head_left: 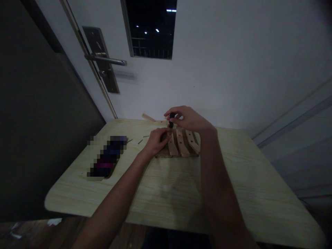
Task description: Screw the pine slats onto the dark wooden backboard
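Note:
My right hand [188, 119] is closed round the black handle of a small screwdriver [171, 119], held upright over a wooden slat assembly [183, 145] on the table [181, 186]. My left hand [157, 140] pinches at the screwdriver's tip, where it meets the leftmost slat; whatever it pinches is too small to name. Three curved slats lie side by side on a darker base piece.
Several small screws [140, 141] lie on the table left of the assembly. A loose wooden strip [149, 117] rests at the far edge. A blurred dark object [107, 157] sits on the left. A door with a metal handle [106, 60] stands behind.

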`<state>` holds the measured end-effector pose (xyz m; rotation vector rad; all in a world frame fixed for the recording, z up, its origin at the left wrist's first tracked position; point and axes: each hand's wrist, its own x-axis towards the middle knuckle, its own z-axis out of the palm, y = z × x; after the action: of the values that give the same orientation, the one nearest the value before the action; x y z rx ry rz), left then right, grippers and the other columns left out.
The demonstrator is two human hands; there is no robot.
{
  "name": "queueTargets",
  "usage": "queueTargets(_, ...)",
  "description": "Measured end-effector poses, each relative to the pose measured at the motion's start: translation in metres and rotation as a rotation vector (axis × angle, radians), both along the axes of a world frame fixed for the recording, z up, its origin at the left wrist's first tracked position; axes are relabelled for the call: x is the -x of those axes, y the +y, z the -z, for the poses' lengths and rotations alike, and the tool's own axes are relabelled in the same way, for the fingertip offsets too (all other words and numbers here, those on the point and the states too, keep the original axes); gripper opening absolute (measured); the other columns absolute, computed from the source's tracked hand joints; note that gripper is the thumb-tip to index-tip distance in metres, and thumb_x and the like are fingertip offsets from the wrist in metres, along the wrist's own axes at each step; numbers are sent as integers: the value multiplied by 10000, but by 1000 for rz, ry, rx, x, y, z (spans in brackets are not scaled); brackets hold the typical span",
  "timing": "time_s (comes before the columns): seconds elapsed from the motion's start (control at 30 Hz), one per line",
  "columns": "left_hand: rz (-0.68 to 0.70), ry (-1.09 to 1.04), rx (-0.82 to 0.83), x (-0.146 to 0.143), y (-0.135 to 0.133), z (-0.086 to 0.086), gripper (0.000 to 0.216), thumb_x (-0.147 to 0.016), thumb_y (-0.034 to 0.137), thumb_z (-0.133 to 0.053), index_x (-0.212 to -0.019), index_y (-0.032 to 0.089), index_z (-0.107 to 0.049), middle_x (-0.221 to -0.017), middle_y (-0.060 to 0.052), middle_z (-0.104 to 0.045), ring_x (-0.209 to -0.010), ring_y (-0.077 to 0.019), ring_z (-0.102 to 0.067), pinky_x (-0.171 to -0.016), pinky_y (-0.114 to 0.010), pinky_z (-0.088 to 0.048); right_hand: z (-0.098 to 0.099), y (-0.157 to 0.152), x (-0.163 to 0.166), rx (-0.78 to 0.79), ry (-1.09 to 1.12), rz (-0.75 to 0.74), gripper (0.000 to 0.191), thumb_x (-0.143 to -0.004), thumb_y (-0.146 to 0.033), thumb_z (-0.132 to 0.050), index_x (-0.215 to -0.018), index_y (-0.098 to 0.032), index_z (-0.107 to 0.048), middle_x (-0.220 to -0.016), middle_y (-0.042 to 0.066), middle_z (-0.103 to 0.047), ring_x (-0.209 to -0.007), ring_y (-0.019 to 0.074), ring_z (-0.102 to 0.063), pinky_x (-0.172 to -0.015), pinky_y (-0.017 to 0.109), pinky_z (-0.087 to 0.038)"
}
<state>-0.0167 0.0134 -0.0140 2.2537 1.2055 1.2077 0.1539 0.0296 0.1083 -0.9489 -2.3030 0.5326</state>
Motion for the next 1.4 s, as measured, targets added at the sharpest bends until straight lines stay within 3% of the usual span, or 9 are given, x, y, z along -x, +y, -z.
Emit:
queueTargets(0.2, -5, 1, -4, 0, 1, 0, 263, -855, 260, -580, -1102, 189, -638, -1022, -85, -716, -924, -224, -660, -861, -394, -498, -1, -1, 3, -6, 4, 66, 211, -809, -124, -587, -974, -191, -702, -1036, 66, -713, -896, 166, -636, -823, 314, -498)
queueTargets(0.4, 3, -2, 5, -1, 0, -1, 273, -867, 280, -566, -1104, 164, -639, -1043, -104, -713, -937, -235, -659, -870, -402, -493, -2, -1, 7, 1, 46, 183, 85, -725, -180, -718, -801, -178, -680, -797, 31, -685, -699, 136, -603, -678, 285, -476)
queueTargets(0.57, -9, 24, 15, 0, 1, 0, 277, -866, 289, -560, -1110, 184, -638, -1023, -87, -713, -930, -234, -652, -869, -399, -490, 1, 0, 10, -53, 19, 286, 254, -665, -294, -798, -631, -174, -577, -686, 8, -614, -634, 121, -531, -623, 281, -415)
queueTargets(0.8, 7, -35, 18, -1, 1, 0, 268, -856, 298, -589, -1093, 179, -633, -1038, -90, -706, -947, -231, -651, -874, -392, -500, -4, -4, 9, -3, 111, 121, 80, -750, -157, -696, -827, -170, -677, -870, 34, -686, -719, 128, -594, -704, 275, -464)
queueTargets(1.03, -13, -100, 36, -1, -2, -3, 243, -867, 281, -567, -1074, 172, -633, -1050, -89, -700, -969, -226, -650, -882, -380, -507, -3, 1, -6, -43, 81, 112, 216, -799, -119, -598, -938, -187, -749, -944, 61, -718, -830, 171, -633, -773, 312, -502)
queueTargets(1.3, -124, 3, -35, 5, 2, -2, 218, -867, 239, -522, -1048, 199, -638, -1063, -60, -681, -1038, -230, -603, -946, -390, -471, -11, -5, 1, -62, 52, 227, 52, -740, -192, -715, -768, -149, -707, -766, 52, -695, -713, 149, -616, -718, 299, -476)
queueTargets(1.4, -114, 35, -28, 5, 3, 0, 219, -867, 245, -519, -1043, 191, -639, -1060, -68, -673, -1045, -237, -592, -949, -404, -465, -9, -6, 3, -85, 50, 304, 142, -721, -248, -749, -689, -150, -651, -715, 28, -658, -677, 137, -585, -676, 283, -443)
